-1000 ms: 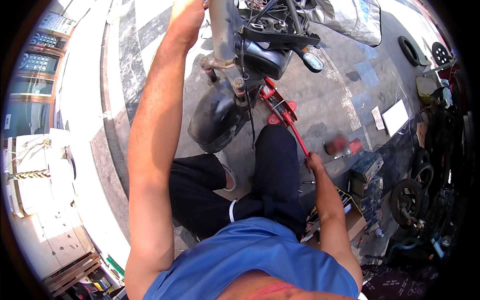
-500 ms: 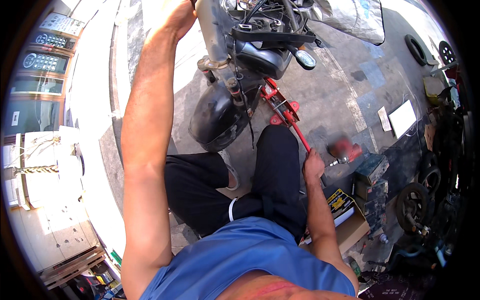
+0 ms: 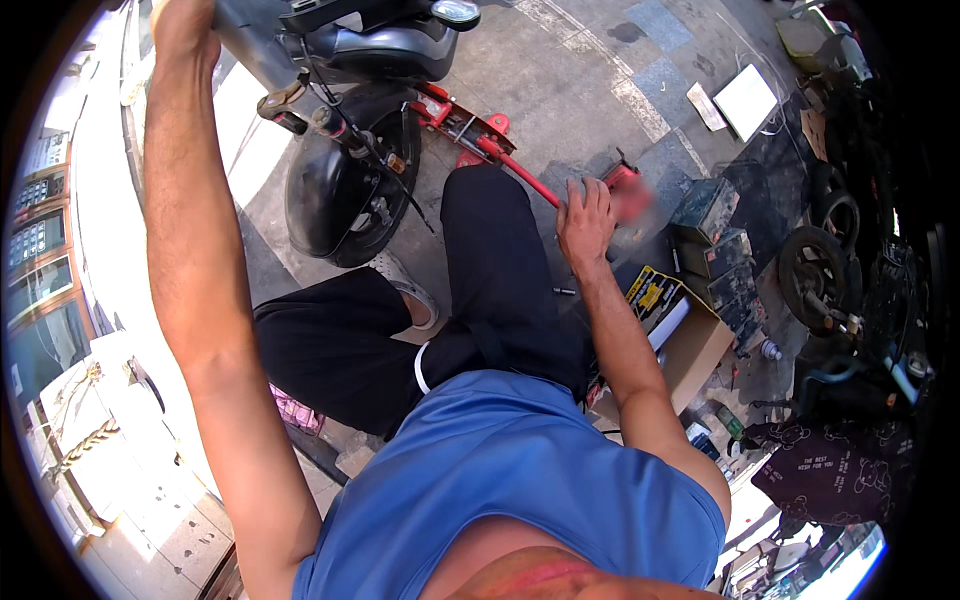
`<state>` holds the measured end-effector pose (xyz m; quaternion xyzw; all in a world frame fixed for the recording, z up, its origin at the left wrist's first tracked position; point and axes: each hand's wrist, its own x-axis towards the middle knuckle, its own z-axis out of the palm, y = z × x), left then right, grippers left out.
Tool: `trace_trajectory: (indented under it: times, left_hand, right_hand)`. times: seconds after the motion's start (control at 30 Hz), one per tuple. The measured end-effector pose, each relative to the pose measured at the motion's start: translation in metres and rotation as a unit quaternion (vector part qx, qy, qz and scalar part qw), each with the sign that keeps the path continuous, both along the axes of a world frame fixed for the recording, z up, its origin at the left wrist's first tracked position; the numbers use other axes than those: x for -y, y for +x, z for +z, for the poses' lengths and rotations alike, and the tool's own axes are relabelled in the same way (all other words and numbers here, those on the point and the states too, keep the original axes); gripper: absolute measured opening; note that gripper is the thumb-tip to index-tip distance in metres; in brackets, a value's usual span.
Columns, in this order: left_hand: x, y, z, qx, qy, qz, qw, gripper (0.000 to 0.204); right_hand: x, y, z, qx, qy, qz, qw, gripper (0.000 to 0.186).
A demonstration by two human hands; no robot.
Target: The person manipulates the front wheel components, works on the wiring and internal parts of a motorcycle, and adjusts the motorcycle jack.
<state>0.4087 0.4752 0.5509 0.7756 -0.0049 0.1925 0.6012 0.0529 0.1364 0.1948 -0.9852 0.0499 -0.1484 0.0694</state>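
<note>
My left hand is closed at the top edge, against the grey front panel of a scooter; what its fingers wrap round is cut off. Below the panel, fork tubes rise from a black front mudguard. A red floor jack sits by the front end, its red handle slanting towards me. My right hand lies over the end of that handle, fingers stretched out and a little apart. The part of the handle beneath my palm is hidden.
A red power tool, partly blurred, lies beyond my right hand. To the right are dark boxes, an open cardboard box, a loose wheel and a white board. My knee is close to the jack.
The view has shifted, so the scooter and jack appear further left and higher. My right hand's fingers, wrapped round the jack handle before, are now stretched out over it. My left hand stays at the scooter.
</note>
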Motion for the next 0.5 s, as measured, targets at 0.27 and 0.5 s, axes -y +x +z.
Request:
trace_trajectory:
  times: [0.27,0.5]
  left_hand:
    - [0.008,0.026,0.007,-0.003,-0.058,-0.074,0.996,0.034]
    - [0.033,-0.012,0.011,-0.006,-0.032,-0.042,0.999,0.026]
  right_hand:
    - [0.069,0.007,-0.033,-0.086,0.268,-0.327,0.902,0.095]
    - [0.213,0.055,-0.031,-0.182,0.196,-0.259,0.928,0.081]
